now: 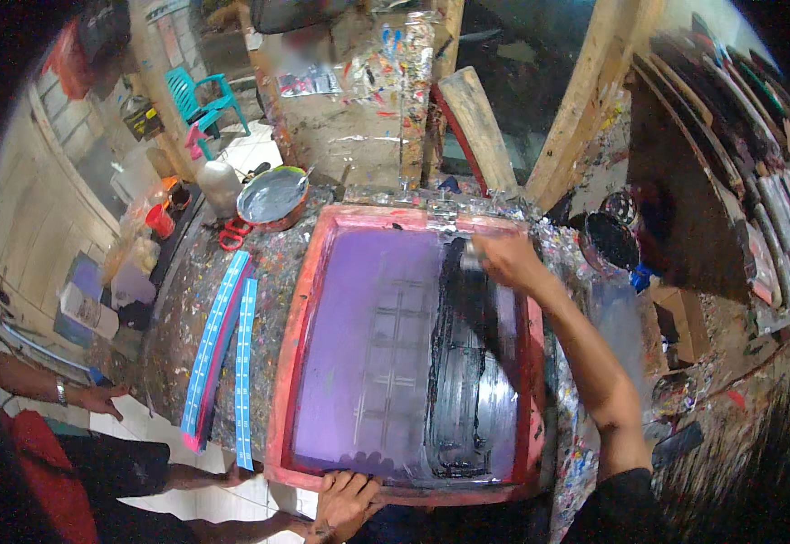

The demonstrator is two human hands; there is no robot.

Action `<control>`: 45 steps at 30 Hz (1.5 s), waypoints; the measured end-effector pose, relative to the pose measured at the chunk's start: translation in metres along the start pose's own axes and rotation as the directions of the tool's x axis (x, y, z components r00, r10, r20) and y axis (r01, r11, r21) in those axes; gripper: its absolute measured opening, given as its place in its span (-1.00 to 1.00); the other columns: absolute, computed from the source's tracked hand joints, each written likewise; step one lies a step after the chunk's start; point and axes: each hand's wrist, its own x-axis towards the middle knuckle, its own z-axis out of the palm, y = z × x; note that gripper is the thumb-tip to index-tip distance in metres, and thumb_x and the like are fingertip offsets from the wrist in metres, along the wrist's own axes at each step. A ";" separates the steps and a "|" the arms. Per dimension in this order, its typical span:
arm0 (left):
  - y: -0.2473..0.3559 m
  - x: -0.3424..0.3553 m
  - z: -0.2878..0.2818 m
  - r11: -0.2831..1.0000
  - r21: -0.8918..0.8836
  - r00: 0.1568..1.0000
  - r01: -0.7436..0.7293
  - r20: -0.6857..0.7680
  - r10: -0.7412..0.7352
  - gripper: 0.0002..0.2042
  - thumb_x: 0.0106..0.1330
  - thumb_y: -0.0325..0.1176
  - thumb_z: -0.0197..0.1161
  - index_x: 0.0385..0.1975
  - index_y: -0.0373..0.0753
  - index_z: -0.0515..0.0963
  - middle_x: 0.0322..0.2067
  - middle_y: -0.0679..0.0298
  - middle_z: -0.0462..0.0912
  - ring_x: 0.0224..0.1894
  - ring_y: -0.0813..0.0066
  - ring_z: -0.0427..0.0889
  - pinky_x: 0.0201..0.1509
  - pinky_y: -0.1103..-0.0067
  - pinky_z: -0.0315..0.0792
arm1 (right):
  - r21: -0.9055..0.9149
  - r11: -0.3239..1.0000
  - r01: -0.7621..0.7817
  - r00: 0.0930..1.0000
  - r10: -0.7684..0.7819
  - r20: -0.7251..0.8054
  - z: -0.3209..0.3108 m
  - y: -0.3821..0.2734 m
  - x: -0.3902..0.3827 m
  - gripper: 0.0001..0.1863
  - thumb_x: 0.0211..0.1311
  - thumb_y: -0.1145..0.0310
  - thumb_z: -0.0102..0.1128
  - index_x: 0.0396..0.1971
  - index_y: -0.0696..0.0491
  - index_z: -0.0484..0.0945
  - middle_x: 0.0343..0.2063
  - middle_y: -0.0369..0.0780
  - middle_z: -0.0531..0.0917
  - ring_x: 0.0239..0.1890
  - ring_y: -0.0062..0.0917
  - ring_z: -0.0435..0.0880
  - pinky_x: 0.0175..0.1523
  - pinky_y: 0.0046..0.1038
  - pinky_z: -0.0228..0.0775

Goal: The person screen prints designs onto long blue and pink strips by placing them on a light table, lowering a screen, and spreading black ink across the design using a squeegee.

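Observation:
A screen-printing frame with reddish-pink wooden sides lies on the worktable. Its purple mesh carries faint line patterns on the left and middle. Black ink coats the right part in a long streaked band, wet and shiny. At the far end of that band, my right hand is closed around what looks like a squeegee, mostly hidden by the hand and blur. My left hand curls over the frame's near edge, left of its middle.
Left of the frame lie blue-and-white strips, red-handled scissors and a bowl of grey ink. A dark ink tub stands to the right. Another person's hand is at the left; stacked frames lean far right.

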 end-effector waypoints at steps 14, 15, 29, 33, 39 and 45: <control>0.014 -0.007 -0.022 0.993 0.099 0.976 -0.057 -0.203 0.077 -0.56 0.05 -0.13 0.51 -0.07 -0.12 0.64 -0.23 0.30 0.56 -0.07 0.28 0.54 0.05 0.28 0.33 | 0.252 0.955 -0.157 0.962 0.090 0.257 -0.017 -0.117 -0.117 -0.69 0.19 0.46 0.20 -0.09 0.10 0.37 -0.25 0.04 0.62 -0.12 0.07 0.65 -0.06 0.00 0.49; 0.016 -0.009 -0.023 0.994 0.099 0.972 -0.053 -0.222 0.074 -0.55 0.05 -0.14 0.52 -0.05 -0.13 0.64 -0.23 0.29 0.56 -0.07 0.27 0.54 0.04 0.28 0.33 | 0.263 0.949 -0.175 0.956 0.099 0.278 -0.025 -0.150 -0.144 -0.72 0.19 0.46 0.18 -0.12 0.09 0.38 -0.25 0.01 0.60 -0.12 0.06 0.65 -0.09 -0.01 0.50; 0.047 -0.015 -0.126 0.936 0.286 0.921 -0.205 -0.267 0.283 -0.58 0.12 0.04 0.45 -0.23 -0.20 0.67 -0.36 0.26 0.61 -0.21 0.29 0.59 -0.07 0.36 0.33 | -0.084 0.955 -0.284 0.952 0.270 -0.146 -0.115 -0.313 -0.236 -0.57 0.20 0.04 0.39 -0.13 0.05 0.52 -0.26 -0.18 0.52 -0.15 -0.29 0.57 0.04 -0.08 0.27; 0.094 0.002 -0.223 0.841 0.503 0.794 -0.199 -0.421 0.439 -0.53 0.07 0.11 0.44 -0.25 -0.18 0.64 -0.33 0.24 0.60 -0.25 0.29 0.61 -0.04 0.29 0.37 | -0.068 0.968 -0.240 0.864 0.181 -0.471 -0.171 -0.274 -0.193 -0.51 0.12 -0.08 0.46 -0.44 0.04 0.47 -0.48 -0.15 0.44 -0.34 -0.18 0.51 -0.20 -0.17 0.26; 0.134 0.074 -0.187 0.867 -0.060 -0.009 -0.495 -0.997 -0.074 -0.85 0.41 -0.47 0.25 -0.07 -0.27 0.54 -0.26 0.26 0.59 -0.28 0.42 0.57 -0.11 0.44 0.49 | -0.152 0.980 -0.127 0.722 -0.014 -0.692 -0.279 -0.241 -0.074 -0.52 0.25 -0.01 0.37 -0.45 0.18 0.53 -0.50 0.06 0.59 -0.37 0.02 0.61 -0.27 -0.07 0.39; 0.195 0.226 -0.213 -0.774 -0.632 0.998 -0.026 0.027 -0.056 -0.82 0.54 -0.21 0.10 -0.19 -0.18 0.52 -0.26 0.17 0.68 -0.24 0.36 0.65 -0.07 0.53 0.50 | -0.060 0.959 -0.277 0.821 0.203 -0.533 -0.335 -0.208 -0.038 -0.37 0.34 -0.11 0.23 -0.50 0.28 0.60 -0.47 0.25 0.62 -0.26 0.19 0.63 -0.15 0.04 0.42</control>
